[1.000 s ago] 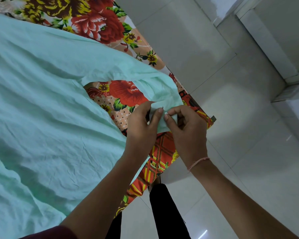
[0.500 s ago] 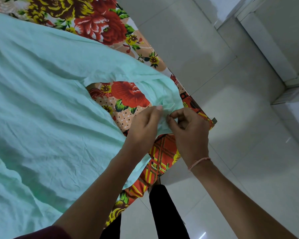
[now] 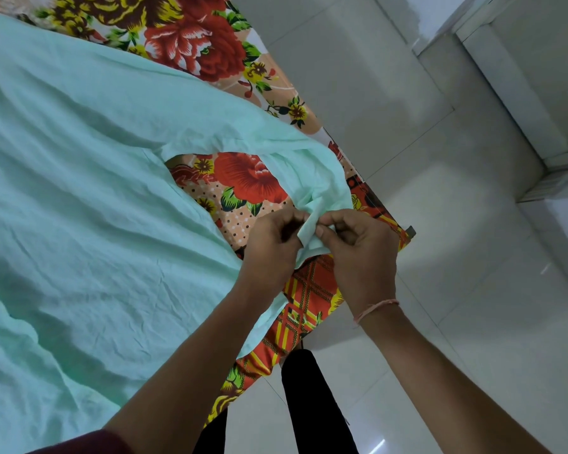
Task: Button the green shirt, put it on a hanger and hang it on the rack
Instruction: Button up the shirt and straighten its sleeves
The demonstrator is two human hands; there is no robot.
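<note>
The likeliest slip is that the button misses its hole or pops back out: the cloth is thin and bunched between the fingers, and neither button nor hole is visible. A tug could also drag the green shirt (image 3: 95, 191) towards the near edge of the desk (image 3: 410, 231), where its hem already overhangs above the floor (image 3: 473, 290). The shirt lies spread and wrinkled over the floral cloth (image 3: 243, 181) that covers the desk. The left hand (image 3: 273, 244) and right hand (image 3: 361, 253) meet at its front edge, knuckles up, each pinching a fold of the fabric between thumb and curled fingertips, the forearms converging from below.
</note>
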